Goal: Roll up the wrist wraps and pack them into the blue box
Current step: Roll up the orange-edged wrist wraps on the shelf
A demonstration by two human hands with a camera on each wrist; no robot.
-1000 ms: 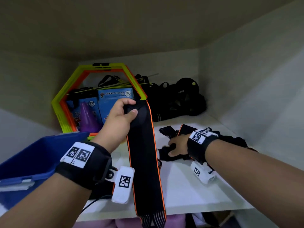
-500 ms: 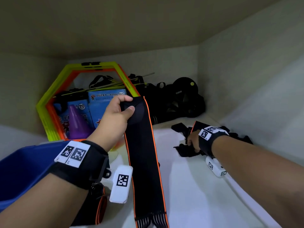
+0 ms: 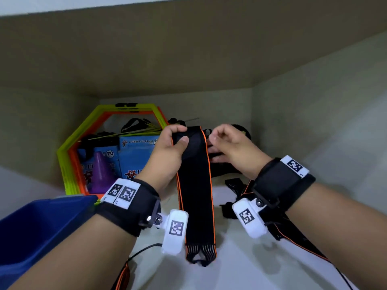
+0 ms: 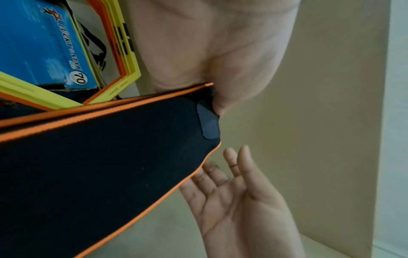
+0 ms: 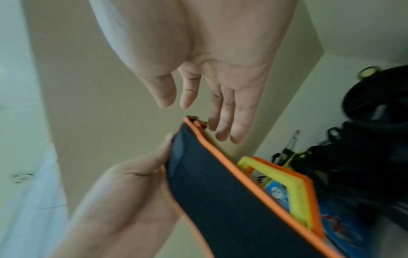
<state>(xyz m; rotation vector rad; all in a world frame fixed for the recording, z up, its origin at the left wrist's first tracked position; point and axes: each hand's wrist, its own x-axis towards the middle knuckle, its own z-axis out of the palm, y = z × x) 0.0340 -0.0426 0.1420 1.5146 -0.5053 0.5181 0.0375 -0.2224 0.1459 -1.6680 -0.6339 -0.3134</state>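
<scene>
Wrap hung ready for rolling

My left hand (image 3: 167,151) pinched the wrap (image 3: 195,197) by its top so it hung straight above the shelf (image 3: 240,266); my right hand (image 3: 232,147), fingers loose, held nothing beside it. The box (image 3: 41,225) waited left.

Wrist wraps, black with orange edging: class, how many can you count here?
3 at least: one black, orange-edged wrist wrap hangs from the left hand, one lies right, one at bottom edge; others possibly hidden.
</scene>
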